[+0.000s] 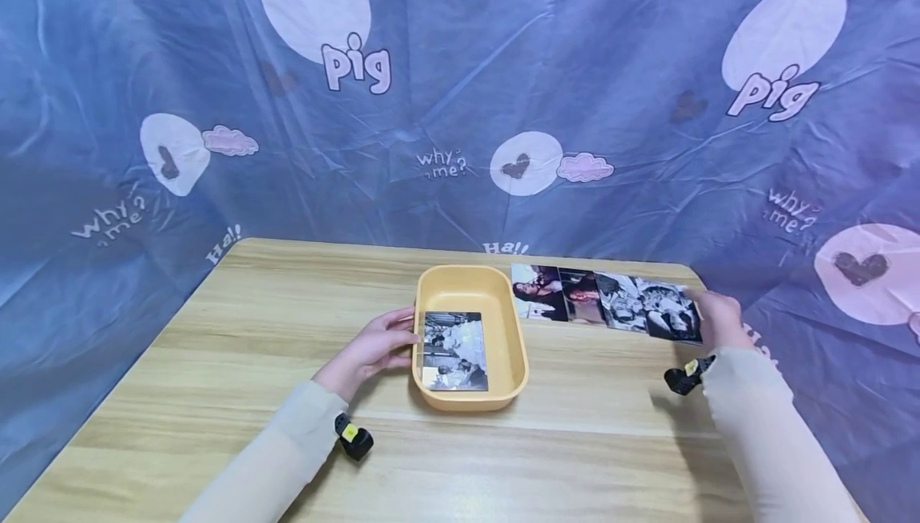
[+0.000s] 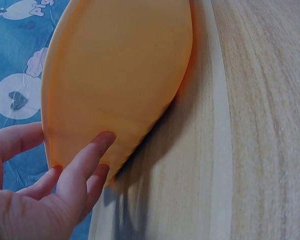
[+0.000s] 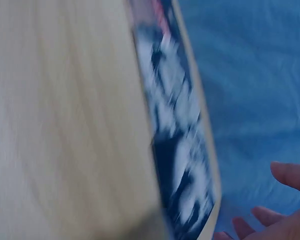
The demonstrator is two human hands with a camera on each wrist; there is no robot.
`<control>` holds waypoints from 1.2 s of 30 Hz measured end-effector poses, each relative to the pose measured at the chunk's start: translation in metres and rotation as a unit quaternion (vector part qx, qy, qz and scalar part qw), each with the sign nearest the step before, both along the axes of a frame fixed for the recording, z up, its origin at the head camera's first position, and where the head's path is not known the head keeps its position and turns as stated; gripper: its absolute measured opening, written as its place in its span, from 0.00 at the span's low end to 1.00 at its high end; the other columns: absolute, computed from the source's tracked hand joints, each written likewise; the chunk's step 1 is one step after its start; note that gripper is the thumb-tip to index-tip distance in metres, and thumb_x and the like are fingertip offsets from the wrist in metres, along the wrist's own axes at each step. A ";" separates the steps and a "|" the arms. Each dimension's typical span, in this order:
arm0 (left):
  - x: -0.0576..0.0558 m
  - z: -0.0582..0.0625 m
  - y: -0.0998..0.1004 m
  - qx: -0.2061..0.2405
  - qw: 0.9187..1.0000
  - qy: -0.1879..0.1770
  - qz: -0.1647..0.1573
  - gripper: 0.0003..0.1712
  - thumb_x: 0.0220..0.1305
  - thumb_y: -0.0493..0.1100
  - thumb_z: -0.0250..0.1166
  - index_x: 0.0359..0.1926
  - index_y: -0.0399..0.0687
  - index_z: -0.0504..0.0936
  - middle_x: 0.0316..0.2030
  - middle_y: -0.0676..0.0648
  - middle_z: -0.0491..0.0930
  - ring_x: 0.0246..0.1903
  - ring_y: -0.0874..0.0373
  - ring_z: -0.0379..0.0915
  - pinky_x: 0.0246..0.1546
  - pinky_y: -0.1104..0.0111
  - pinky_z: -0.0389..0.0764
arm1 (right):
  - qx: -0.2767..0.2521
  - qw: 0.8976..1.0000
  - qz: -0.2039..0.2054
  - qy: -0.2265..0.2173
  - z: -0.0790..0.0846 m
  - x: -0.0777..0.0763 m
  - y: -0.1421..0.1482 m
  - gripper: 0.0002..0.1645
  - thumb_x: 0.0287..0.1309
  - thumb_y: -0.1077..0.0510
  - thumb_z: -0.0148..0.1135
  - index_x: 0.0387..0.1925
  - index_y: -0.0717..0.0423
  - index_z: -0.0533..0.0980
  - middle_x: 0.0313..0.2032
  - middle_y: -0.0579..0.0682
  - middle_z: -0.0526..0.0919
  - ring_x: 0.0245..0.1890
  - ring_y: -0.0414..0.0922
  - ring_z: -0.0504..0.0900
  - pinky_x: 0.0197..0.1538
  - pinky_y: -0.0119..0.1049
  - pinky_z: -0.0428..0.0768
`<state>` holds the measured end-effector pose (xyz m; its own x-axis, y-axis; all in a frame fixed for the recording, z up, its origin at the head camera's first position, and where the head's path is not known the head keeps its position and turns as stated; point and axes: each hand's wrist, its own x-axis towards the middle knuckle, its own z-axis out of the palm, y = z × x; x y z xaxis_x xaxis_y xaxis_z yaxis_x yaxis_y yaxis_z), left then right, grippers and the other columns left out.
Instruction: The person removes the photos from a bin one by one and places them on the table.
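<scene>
A yellow rectangular tray (image 1: 467,405) stands on the table with a black-and-white photo card (image 1: 454,351) lying inside it. Against the tray's left outer wall rests my left hand (image 1: 374,346), fingers spread; in the left wrist view the fingertips (image 2: 107,137) meet the wall. Several photo cards lie in a row to the right of the tray, ending in a black-and-white card (image 1: 670,311). Beside that end card is my right hand (image 1: 719,317). The right wrist view shows the right hand's fingers (image 3: 290,175) spread apart, with nothing between them.
The wooden table (image 1: 589,459) ends close behind the photo row. A blue printed cloth (image 1: 431,68) hangs behind it and along the sides. Black wrist cameras are strapped to both wrists, the left one (image 1: 354,437) low over the table.
</scene>
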<state>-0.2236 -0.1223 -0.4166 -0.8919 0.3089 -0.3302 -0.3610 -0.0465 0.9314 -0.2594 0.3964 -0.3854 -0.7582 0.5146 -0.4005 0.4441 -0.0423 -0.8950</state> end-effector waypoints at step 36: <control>0.001 -0.003 0.001 0.001 1.000 0.003 0.002 0.40 0.61 0.27 0.56 0.73 0.37 0.53 0.72 0.32 0.53 0.64 0.33 0.63 0.53 0.49 0.82 | -0.166 0.929 0.318 0.089 0.007 0.054 -0.267 0.39 0.65 0.66 0.53 0.71 0.70 0.49 0.68 0.71 0.57 0.68 0.61 0.62 0.74 0.50 0.63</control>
